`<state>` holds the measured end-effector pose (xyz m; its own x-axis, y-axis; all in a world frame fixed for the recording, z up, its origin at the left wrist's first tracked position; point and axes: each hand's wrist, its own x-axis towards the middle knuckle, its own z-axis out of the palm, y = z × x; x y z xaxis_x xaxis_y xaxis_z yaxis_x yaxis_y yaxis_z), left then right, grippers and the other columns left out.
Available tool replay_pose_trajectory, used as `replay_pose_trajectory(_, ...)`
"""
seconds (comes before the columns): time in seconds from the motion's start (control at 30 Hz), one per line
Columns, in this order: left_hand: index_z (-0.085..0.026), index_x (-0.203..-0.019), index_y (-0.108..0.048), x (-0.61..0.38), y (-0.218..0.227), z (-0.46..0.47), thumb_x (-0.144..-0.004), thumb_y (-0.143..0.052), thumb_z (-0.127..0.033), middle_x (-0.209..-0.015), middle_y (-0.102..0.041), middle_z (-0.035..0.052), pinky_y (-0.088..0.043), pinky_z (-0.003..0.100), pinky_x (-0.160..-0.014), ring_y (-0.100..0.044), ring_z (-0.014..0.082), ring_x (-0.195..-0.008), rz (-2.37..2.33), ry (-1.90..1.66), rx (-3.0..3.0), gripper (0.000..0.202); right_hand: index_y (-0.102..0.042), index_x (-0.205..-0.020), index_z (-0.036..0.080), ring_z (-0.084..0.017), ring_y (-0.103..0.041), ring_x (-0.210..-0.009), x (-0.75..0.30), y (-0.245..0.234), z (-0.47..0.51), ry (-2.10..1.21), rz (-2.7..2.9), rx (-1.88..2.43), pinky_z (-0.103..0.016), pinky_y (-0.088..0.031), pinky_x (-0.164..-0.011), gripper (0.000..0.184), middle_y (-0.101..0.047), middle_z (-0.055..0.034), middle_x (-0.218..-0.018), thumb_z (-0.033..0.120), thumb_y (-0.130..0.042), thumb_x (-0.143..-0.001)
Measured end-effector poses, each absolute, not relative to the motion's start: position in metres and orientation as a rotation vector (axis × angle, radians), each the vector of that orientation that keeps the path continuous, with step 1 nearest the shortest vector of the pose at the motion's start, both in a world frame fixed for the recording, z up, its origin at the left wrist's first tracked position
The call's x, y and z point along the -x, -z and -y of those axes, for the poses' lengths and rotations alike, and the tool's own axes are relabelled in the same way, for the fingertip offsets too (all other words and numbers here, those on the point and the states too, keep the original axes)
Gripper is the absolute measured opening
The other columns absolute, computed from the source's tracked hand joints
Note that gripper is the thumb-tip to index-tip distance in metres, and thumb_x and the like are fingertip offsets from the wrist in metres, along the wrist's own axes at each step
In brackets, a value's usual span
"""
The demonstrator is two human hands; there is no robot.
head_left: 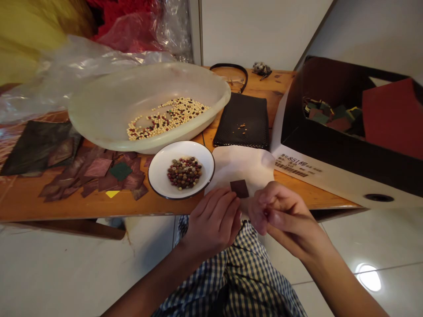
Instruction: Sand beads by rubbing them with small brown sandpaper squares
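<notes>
The left hand and right hand are half closed over the table edge, and any grip is hard to tell. A small brown square lies at 12 o'clock on white paper, just beside the left fingertips. A white dish of beads sits within reach at 11 o'clock.
</notes>
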<state>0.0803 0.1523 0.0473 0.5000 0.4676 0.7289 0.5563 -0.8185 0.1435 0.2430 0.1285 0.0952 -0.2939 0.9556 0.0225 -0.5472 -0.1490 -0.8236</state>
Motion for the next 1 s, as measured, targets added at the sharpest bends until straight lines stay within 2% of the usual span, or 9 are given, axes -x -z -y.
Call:
replay_pose_trajectory(0.23, -0.009, -0.1, -0.06, -0.081, -0.046, -0.152, -0.077, -0.063, -0.017, -0.098, -0.071, 0.0131, -0.052, 0.039, -0.092, -0.064, 0.025, -0.101, 0.902, 1.233, 2.614, 0.025, -0.064, -0.083, 0.022, -0.01, -0.056, -0.062, -0.242, -0.094, -0.126, -1.768, 0.82, 0.617, -0.024, -0.044, -0.058, 0.007, -0.062, 0.0012, -0.069, 0.017, -0.067, -0.078)
replay_pose_trajectory(0.6, -0.006, -0.098, -0.062, -0.08, -0.046, -0.152, -0.076, -0.062, -0.017, -0.098, -0.071, 0.014, -0.052, 0.04, -0.091, -0.064, 0.026, -0.1, 0.891, 1.249, 2.606, 0.024, -0.067, -0.085, 0.021, -0.01, -0.059, -0.062, -0.243, -0.097, -0.122, -1.771, 0.769, 0.652, -0.021, -0.046, -0.058, 0.007, -0.066, -0.0006, -0.07, 0.018, -0.069, -0.078)
replay_pose_trajectory(1.0, -0.007, -0.097, -0.063, -0.082, -0.045, -0.152, -0.076, -0.062, -0.013, -0.097, -0.071, 0.0129, -0.053, 0.039, -0.09, -0.064, 0.0248, -0.098, 0.9, 1.285, 2.568, 0.022, -0.067, -0.087, 0.023, -0.011, -0.055, -0.059, -0.24, -0.097, -0.117, -1.74, 0.735, 0.674, -0.022, -0.041, -0.052, 0.009, -0.062, 0.0005, -0.063, 0.021, -0.069, -0.078)
